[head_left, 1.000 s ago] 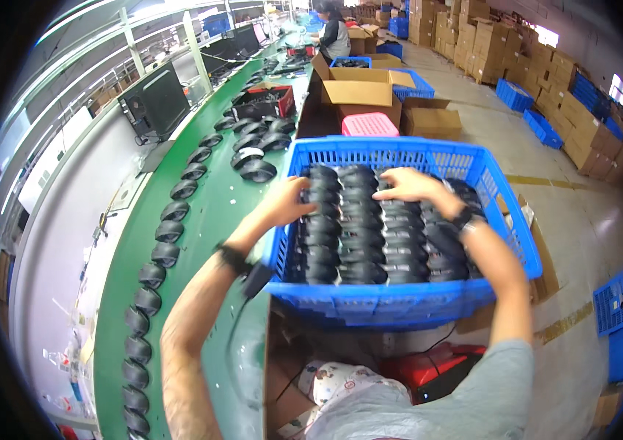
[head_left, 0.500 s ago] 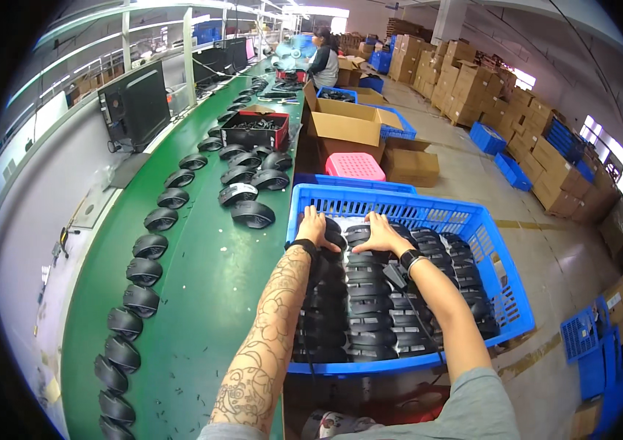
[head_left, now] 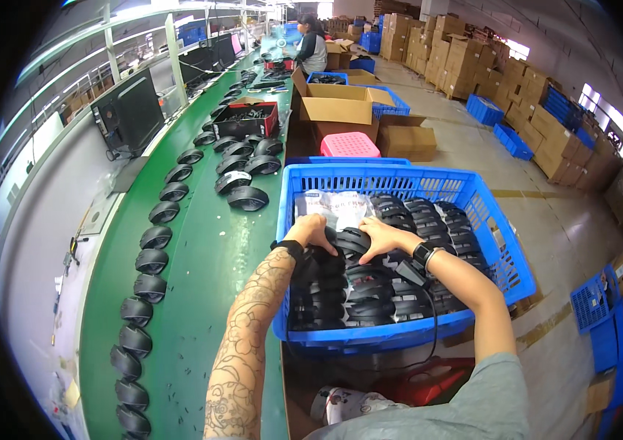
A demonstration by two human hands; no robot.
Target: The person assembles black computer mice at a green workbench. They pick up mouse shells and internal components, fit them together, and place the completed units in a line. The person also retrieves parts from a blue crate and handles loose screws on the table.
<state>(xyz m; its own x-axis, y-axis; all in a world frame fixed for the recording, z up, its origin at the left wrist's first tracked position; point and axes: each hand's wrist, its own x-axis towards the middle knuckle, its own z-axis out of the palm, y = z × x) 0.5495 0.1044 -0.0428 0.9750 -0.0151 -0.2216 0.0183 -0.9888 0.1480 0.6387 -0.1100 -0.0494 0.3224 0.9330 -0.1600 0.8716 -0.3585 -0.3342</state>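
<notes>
Black computer mice (head_left: 370,292) stand in packed rows inside a blue plastic crate (head_left: 392,336). At the crate's far left part, my left hand (head_left: 313,233) is closed over the end of the left row, its thumb bent inward; the mouse under its fingers is mostly hidden. Beside it my right hand (head_left: 388,240) grips a mouse (head_left: 352,240) at the end of the neighbouring row, thumb on the near side and fingers on the far side. Beyond both hands a white printed plastic sheet (head_left: 333,207) shows on the crate's bottom.
A green bench (head_left: 209,293) to the left carries a long line of mice (head_left: 151,261), a cluster of mice (head_left: 247,198) and a black-red box (head_left: 253,121). A black cable (head_left: 435,323) hangs by my right wrist. Beyond the crate are a pink stool (head_left: 350,145), cartons (head_left: 407,139) and a seated person (head_left: 311,48).
Both hands have come nearer to me, and the far ends of the two left rows with them. More of the white sheet now shows behind. My view has shifted slightly.
</notes>
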